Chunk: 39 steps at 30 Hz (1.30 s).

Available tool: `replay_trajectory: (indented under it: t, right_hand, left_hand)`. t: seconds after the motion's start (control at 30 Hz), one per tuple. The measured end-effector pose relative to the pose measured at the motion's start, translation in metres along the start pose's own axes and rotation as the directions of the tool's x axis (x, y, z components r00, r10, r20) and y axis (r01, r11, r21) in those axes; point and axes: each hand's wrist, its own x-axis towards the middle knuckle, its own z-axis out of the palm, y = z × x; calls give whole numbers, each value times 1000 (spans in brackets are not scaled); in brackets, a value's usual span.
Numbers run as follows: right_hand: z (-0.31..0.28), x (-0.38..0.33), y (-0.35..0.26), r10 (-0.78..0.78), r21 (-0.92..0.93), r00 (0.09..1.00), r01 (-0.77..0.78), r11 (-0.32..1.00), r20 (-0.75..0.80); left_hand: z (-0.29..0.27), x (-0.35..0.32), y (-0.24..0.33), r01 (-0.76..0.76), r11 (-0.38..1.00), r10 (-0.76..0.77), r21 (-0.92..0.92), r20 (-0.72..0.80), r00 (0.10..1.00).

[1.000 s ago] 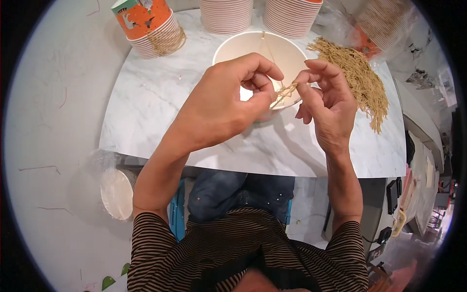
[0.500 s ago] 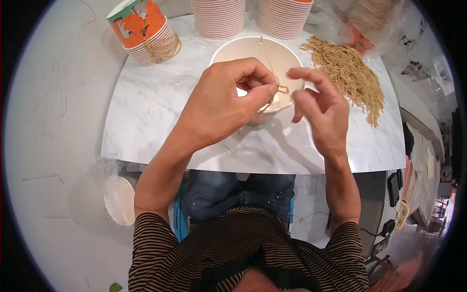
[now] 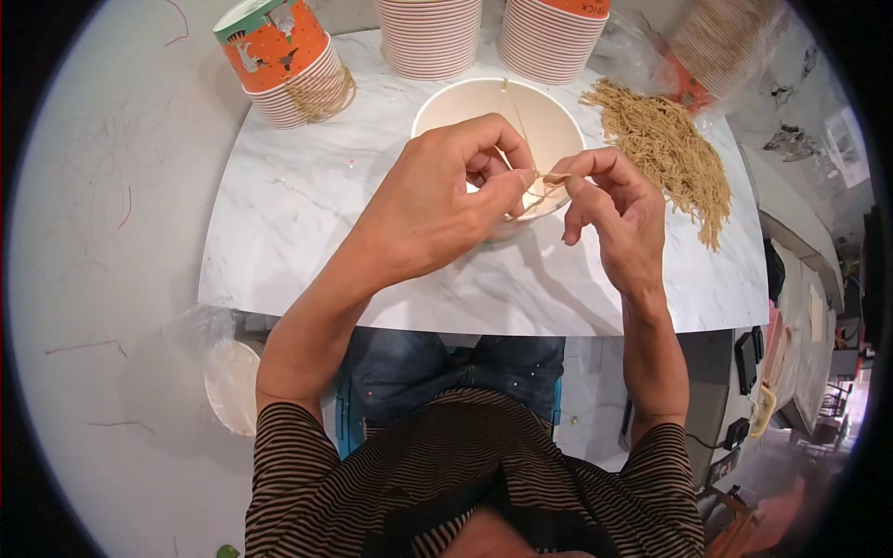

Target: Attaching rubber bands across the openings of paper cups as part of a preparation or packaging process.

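Note:
Over the near rim of a white paper bucket [image 3: 456,102], both my hands pinch a tan cord [image 3: 523,121]. The cord runs from the bucket's far inner wall down to my fingers. My left hand [image 3: 446,186] grips it between thumb and forefinger, with its other fingers curled in. Just right of it, my right hand [image 3: 619,200] pinches a looped bit of the same cord between thumb and forefinger. The fingertips of the two hands are close together. Whether the loop is knotted is too small to tell.
A heap of tan cords [image 3: 665,149] lies right on the marble-patterned table [image 3: 288,251]. Behind stand two stacks of paper buckets [image 3: 430,37] [image 3: 553,42]. An orange patterned bucket stack [image 3: 279,60] with cords hung on it is far left; bagged buckets [image 3: 721,56] are far right.
My right hand has moved left and closed its thumb and forefinger on the cord's loop. My left hand keeps its pinch. The whole view has shifted slightly.

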Motion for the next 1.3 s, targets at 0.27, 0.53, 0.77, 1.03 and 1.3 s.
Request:
replay_trajectory:
  t: [0.27, 0.53, 0.77, 1.03, 1.3]
  right_hand:
    - [17, -1, -18, 98, 52, 995, -98, 994, -9]
    - [19, 0, -8, 150, 136, 985, -160, 978, 79]
    - [3, -1, 7, 151, 596, 978, -208, 776, 146]
    - [-7, -7, 12, 114, 548, 990, -143, 824, 88]
    - [-7, -10, 10, 145, 397, 989, -119, 910, -34]
  left_hand:
    - [-8, 0, 4, 78, 995, -76, -70, 35, 997]
    - [-14, -3, 7, 97, 991, -93, -94, 48, 994]
    - [-23, -4, 0, 93, 965, -73, -247, 90, 993]
    - [-29, 0, -7, 48, 946, -13, -319, 111, 994]
    - [-29, 1, -10, 17, 945, -2, -327, 46, 999]
